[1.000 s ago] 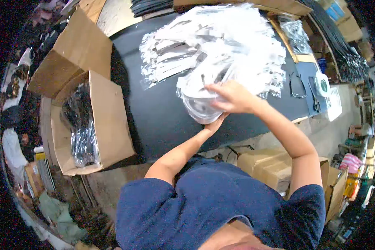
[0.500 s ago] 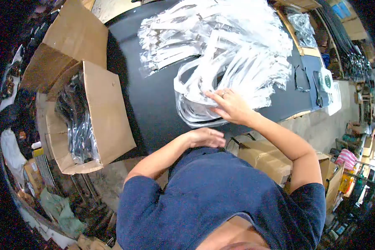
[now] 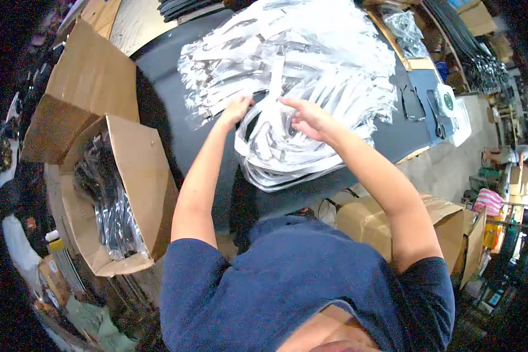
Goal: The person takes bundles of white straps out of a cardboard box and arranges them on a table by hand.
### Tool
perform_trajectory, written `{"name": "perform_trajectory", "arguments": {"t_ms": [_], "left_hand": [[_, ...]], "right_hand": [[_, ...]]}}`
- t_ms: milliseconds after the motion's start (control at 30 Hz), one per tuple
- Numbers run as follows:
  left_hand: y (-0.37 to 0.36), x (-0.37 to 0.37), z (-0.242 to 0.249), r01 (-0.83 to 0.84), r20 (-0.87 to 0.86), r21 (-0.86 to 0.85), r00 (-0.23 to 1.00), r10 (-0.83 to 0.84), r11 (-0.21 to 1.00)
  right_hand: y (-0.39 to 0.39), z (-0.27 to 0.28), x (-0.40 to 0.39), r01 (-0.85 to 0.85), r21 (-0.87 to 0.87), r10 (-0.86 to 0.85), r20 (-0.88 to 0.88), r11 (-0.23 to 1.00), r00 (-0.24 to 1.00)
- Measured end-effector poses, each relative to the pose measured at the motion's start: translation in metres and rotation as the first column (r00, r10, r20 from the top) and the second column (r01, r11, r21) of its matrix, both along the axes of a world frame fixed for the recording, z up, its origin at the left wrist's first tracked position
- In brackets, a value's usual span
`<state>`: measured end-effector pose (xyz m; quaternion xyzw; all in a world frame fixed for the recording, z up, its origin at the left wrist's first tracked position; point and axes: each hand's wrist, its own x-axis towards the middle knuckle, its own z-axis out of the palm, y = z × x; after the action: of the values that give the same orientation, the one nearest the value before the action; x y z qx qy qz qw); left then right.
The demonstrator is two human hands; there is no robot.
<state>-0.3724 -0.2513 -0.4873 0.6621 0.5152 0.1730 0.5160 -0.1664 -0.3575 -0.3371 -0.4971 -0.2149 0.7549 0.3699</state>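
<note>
A large pile of clear plastic sleeves holding strips (image 3: 217,64) covers the dark tabletop (image 3: 208,176). In front of it lies a looped bundle of white, plastic-wrapped strips (image 3: 299,161). My left hand (image 3: 239,110) is at the left edge of the loops, its fingers curled in at a dark strip; what they pinch is too small to make out. My right hand (image 3: 310,119) hovers over or rests on the bundle, index finger stretched toward a pale upright strip (image 3: 277,76), the other fingers loosely bent, nothing visible in it.
An open cardboard box (image 3: 141,170) with dark plastic-wrapped items (image 3: 114,217) stands at left. Glasses (image 3: 412,104), scissors (image 3: 439,126) and a white roll (image 3: 446,100) lie at the table's right. Another cardboard box (image 3: 364,220) sits below the edge. A person (image 3: 510,154) is far right.
My left hand has moved up from beside my body to the left edge of the bundle. My right hand has shifted up and slightly left. The view has tilted slightly.
</note>
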Motion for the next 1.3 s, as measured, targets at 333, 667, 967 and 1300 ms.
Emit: {"name": "perform_trajectory", "arguments": {"t_ms": [333, 667, 967, 1300], "left_hand": [[-0.056, 0.034, 0.043, 0.065, 0.308, -0.338, 0.950, 0.045, 0.939], [-0.100, 0.050, 0.056, -0.270, 0.345, -0.435, 0.831, 0.436, 0.859], [-0.126, 0.037, 0.110, -0.437, 0.450, -0.472, 0.627, 0.636, 0.766], [-0.096, 0.017, 0.102, 0.315, 0.737, -0.475, 0.653, 0.176, 0.821]], "right_hand": [[0.031, -0.079, -0.020, 0.264, -0.175, -0.264, 0.024, 0.949, 0.964], [0.006, -0.047, -0.034, 0.214, -0.144, -0.225, -0.068, 0.966, 0.972], [-0.034, -0.004, -0.026, 0.145, -0.003, -0.145, -0.014, 0.989, 0.989], [-0.060, 0.015, -0.027, -0.301, 0.259, 0.195, 0.366, 0.918, 0.910]]}}
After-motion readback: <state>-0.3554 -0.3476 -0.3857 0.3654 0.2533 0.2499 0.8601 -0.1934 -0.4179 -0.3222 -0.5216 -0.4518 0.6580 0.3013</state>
